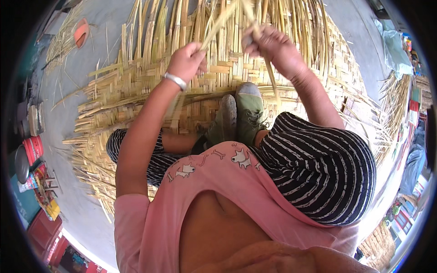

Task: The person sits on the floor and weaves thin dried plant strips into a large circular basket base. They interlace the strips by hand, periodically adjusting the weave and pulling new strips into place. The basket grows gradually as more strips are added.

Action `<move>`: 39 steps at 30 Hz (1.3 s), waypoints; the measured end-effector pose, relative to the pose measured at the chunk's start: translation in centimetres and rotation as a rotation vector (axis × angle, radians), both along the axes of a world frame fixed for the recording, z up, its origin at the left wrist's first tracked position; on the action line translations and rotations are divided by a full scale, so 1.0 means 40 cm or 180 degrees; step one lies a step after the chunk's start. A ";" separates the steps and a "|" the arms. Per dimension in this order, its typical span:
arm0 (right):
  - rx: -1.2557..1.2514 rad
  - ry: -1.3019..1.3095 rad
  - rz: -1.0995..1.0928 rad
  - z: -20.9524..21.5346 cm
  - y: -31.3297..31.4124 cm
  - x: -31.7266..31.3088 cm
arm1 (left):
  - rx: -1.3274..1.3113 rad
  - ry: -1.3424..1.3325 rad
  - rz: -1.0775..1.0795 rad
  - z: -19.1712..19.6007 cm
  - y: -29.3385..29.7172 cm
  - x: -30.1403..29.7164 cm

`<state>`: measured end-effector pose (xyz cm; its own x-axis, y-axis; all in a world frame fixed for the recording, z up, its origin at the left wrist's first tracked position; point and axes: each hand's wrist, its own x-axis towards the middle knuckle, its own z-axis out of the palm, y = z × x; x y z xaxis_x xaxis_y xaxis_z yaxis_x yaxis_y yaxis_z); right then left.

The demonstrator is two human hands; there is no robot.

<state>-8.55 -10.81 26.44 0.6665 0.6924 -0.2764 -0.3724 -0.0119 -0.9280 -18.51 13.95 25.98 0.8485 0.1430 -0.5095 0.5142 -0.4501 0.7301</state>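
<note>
I sit on a large woven bamboo mat spread on a grey floor, my green shoes resting on it. My left hand, with a silver bangle on the wrist, is closed around a pale bamboo strip that rises toward the top of the view. My right hand grips a second strip that hangs down past my wrist. Both hands are raised above the mat, close together. Loose unwoven strips fan out from the mat's far edge.
An orange dish lies on the floor at upper left. Red tins, a pot and other clutter stand along the left edge. A light plastic bag and bundles of strips lie at right.
</note>
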 end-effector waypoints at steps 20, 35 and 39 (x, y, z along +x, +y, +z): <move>0.1984 0.0295 -0.1677 0.014 0.092 0.306 | -0.2573 -0.0478 0.0021 -0.026 -0.086 0.146; -0.2515 -0.3698 -0.0116 0.082 -0.003 0.073 | 0.0536 -0.0251 -0.0776 -0.015 0.020 0.125; -0.2169 -0.5309 0.0487 0.010 -0.005 0.091 | 0.0680 -0.0427 -0.1300 -0.006 0.044 0.091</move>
